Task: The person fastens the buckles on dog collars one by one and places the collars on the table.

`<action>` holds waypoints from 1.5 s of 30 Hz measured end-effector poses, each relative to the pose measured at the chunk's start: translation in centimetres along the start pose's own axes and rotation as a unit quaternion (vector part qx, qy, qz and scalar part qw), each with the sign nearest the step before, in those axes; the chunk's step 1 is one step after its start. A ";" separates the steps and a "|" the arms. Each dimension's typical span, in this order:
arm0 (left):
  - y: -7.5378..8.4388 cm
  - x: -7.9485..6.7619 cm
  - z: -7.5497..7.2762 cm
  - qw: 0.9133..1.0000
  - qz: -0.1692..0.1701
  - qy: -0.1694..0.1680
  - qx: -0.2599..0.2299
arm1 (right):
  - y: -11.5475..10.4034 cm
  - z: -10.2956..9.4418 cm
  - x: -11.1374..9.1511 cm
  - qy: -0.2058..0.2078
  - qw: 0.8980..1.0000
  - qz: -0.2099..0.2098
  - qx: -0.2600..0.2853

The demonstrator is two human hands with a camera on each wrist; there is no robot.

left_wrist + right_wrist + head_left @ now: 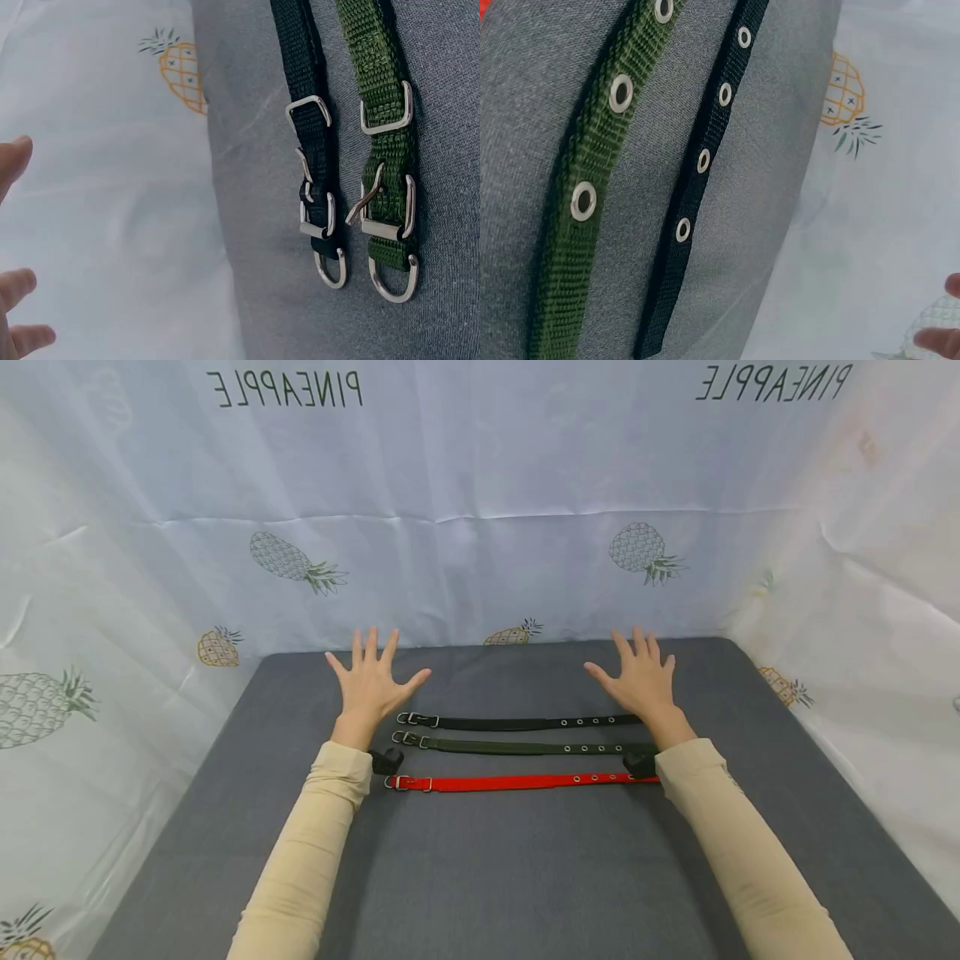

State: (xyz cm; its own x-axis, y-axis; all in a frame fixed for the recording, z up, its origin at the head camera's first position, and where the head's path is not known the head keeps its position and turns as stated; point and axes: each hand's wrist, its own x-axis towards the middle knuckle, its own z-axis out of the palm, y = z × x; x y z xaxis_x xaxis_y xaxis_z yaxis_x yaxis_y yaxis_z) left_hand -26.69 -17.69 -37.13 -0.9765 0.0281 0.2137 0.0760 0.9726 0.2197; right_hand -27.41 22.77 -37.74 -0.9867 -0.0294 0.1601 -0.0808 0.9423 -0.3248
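Three webbing collars lie flat, side by side: a black collar [495, 724] farthest back, a green collar [495, 747] in the middle and a red collar [495, 783] nearest. Each has a metal buckle and D-ring at the left and eyelets toward the right. With fingers spread, my left hand [369, 685] is held near the buckle ends and holds nothing. My right hand [641, 679], also spread and holding nothing, is by the eyelet ends, where its wrist hides the tips of the green and red collars. In the left wrist view, the green collar's buckle [386, 206] shows its prong sticking out.
A grey table [495, 868] bears the collars. White curtains [480, 577] printed with pineapples hang behind it and at both sides. Small black wrist cameras [387, 762] sit under each wrist.
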 end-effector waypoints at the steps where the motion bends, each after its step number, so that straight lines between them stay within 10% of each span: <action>1: 0.0 -0.1 -0.1 1.000 0.004 0.002 -0.005 | 0.1 0.0 -0.1 0.005 1.000 -0.006 0.002; 17: -1.3 -1.5 -0.4 0.992 0.091 -0.007 -0.091 | 1.7 -0.5 -1.5 -0.050 0.990 -0.090 0.101; 25: -2.9 -1.7 0.0 0.975 0.099 -0.083 -0.181 | 3.6 -0.2 -2.0 -0.096 0.978 -0.064 0.175; 45: -4.9 -1.3 3.5 0.946 0.104 -0.145 -0.269 | 8.5 2.4 -2.4 -0.147 0.965 0.007 0.215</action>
State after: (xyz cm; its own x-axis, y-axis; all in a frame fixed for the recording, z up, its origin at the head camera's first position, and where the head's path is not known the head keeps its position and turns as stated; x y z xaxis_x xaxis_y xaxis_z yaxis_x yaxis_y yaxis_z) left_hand -26.50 -21.70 -41.80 -0.9372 0.3448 0.0522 0.2886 0.6828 0.6712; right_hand -26.07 30.06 -43.08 -0.9803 -0.1716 -0.0982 -0.0565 0.7191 -0.6926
